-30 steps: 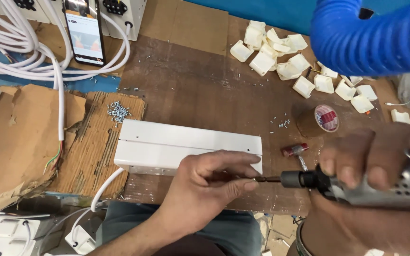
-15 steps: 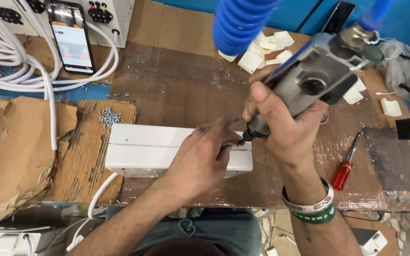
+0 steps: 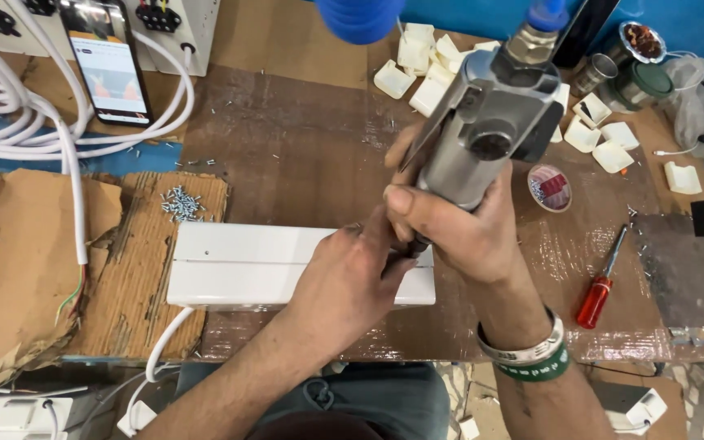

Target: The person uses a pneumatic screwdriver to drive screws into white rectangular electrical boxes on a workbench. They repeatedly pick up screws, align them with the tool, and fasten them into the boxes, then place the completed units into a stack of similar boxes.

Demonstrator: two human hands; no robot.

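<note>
Left hand point(image 3: 344, 281) is pressing down on the white box point(image 3: 238, 265), fingers curled at the tool tip. Right hand point(image 3: 458, 232) is gripping the grey power screwdriver point(image 3: 490, 122) upright over the box's right end. Brown surface point(image 3: 287, 155) is carrying loose screws point(image 3: 179, 204), a red screwdriver point(image 3: 600, 281), white plastic parts point(image 3: 421, 57); a phone point(image 3: 112, 69) is propped at the back.

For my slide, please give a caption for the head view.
Right hand holds a grey power screwdriver upright over a white box; left hand steadies its tip.

We see a red-handled screwdriver point(image 3: 600, 281) lying on the brown worktop point(image 3: 287, 155), a pile of small silver screws point(image 3: 179, 204) on torn cardboard point(image 3: 136, 277), and a black smartphone point(image 3: 112, 69) propped upright beside white cables point(image 3: 10, 114).
</note>
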